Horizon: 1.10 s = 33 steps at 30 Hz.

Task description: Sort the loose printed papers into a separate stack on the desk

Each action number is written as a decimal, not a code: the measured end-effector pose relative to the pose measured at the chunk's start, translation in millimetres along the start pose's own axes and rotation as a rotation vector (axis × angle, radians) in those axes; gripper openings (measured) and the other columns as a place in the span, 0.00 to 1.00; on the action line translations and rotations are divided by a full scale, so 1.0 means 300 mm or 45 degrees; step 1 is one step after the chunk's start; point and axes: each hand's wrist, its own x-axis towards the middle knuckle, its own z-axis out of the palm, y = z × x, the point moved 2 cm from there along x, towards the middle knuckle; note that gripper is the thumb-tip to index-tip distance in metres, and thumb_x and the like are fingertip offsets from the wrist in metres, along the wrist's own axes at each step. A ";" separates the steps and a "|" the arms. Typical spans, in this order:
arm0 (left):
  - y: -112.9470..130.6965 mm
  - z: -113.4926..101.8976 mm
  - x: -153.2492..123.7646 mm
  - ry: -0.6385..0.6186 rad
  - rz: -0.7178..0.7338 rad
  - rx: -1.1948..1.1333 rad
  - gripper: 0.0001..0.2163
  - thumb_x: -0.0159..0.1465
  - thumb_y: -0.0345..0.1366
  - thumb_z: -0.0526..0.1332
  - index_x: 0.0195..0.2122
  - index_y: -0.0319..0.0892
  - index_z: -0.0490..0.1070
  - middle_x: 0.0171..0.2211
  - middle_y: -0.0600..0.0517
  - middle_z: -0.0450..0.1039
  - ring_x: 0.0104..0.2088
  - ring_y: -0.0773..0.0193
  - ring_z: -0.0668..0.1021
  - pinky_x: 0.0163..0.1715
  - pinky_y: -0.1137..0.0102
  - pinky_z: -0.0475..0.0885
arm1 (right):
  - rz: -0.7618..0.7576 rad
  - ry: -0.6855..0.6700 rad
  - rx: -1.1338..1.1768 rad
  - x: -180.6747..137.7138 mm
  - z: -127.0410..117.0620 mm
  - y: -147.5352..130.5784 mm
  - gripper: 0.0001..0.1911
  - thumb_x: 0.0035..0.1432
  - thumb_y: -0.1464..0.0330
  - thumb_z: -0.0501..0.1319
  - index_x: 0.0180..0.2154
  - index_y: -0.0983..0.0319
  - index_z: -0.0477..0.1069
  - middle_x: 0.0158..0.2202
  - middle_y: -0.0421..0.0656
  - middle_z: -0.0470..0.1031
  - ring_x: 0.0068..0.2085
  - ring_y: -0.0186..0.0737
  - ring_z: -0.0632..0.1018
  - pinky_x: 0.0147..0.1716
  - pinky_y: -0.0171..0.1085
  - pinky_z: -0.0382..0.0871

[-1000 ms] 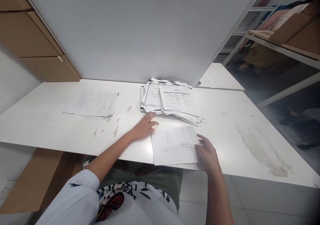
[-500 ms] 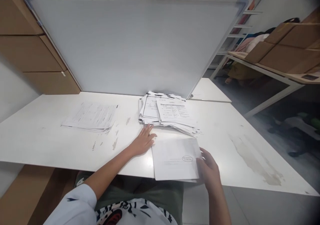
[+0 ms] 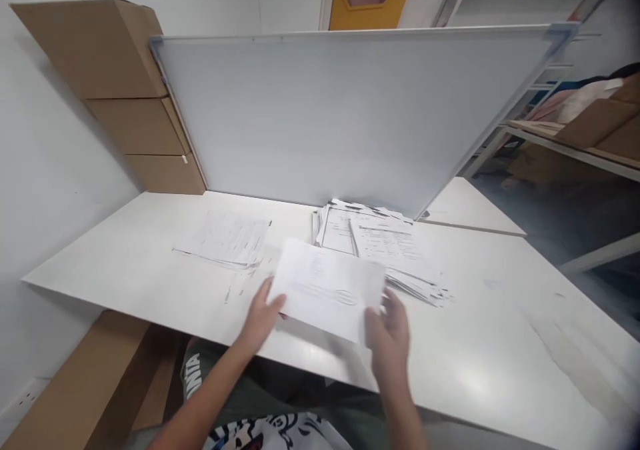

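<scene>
A single printed sheet [image 3: 327,287] is lifted off the white table [image 3: 490,363] and held between both hands. My left hand [image 3: 263,317] grips its lower left corner, fingers closed on the edge. My right hand [image 3: 390,330] pinches its lower right corner. Behind the sheet lies a thick, untidy stack of printed papers [image 3: 380,247]. A thinner pile of papers [image 3: 227,240] rests on the table to the left. The picture is smeared by motion.
A large whiteboard [image 3: 340,117] leans upright at the table's back edge. Stacked cardboard boxes [image 3: 120,90] stand at the back left, another box [image 3: 85,377] on the floor at lower left. Metal shelving [image 3: 575,137] is on the right.
The sheet lay flat near the table's front edge under my right hand; now both hands hold it up and further left. My left hand left the tabletop. The view shifted up and left.
</scene>
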 end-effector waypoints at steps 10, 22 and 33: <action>0.040 -0.752 0.423 0.615 0.039 0.801 0.19 0.55 0.33 0.55 0.49 0.39 0.68 0.37 0.48 0.76 0.31 0.59 0.78 0.35 0.64 0.74 | -0.344 -0.144 -0.248 0.236 0.131 -0.034 0.30 0.56 0.56 0.56 0.58 0.59 0.57 0.56 0.52 0.66 0.53 0.49 0.71 0.52 0.49 0.64; -0.088 -0.718 0.435 0.911 0.450 1.292 0.28 0.63 0.39 0.48 0.62 0.27 0.53 0.63 0.32 0.53 0.65 0.44 0.51 0.62 0.50 0.49 | -0.517 0.049 -1.048 0.462 0.063 0.059 0.25 0.57 0.57 0.53 0.50 0.67 0.68 0.56 0.58 0.67 0.58 0.54 0.64 0.55 0.50 0.54; 0.047 -0.331 0.353 0.557 1.030 1.133 0.13 0.65 0.34 0.50 0.47 0.43 0.69 0.52 0.45 0.70 0.62 0.52 0.61 0.59 0.52 0.59 | -0.474 0.400 -0.661 0.382 -0.013 -0.027 0.16 0.59 0.61 0.49 0.23 0.59 0.64 0.25 0.41 0.69 0.27 0.38 0.68 0.29 0.36 0.60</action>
